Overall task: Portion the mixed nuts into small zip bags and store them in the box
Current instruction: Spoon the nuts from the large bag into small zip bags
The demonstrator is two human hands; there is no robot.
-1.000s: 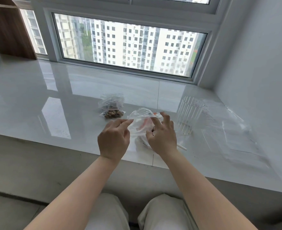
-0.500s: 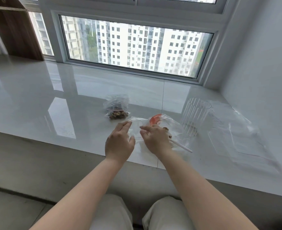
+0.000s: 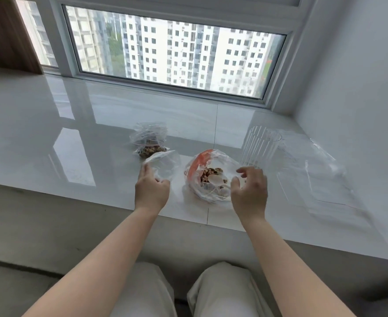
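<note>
My left hand (image 3: 151, 191) pinches an empty small zip bag (image 3: 164, 164) and lifts it just above the sill. To its right lies the big clear bag of mixed nuts (image 3: 211, 177) with an orange strip at its mouth and a white spoon (image 3: 215, 179) inside. My right hand (image 3: 250, 191) hovers at that bag's right edge, fingers loosely spread and holding nothing. A filled small zip bag of nuts (image 3: 149, 143) sits behind the empty one.
A clear ribbed plastic cup (image 3: 260, 148) stands right of the nut bag. Flat clear plastic sheets or bags (image 3: 316, 177) lie further right near the wall. The glossy white sill (image 3: 74, 133) runs to the window; its front edge is below my wrists.
My hands have moved apart. The left hand drew the empty small bag to the left, and the right hand let go and shifted right of the nut bag, which now lies uncovered.
</note>
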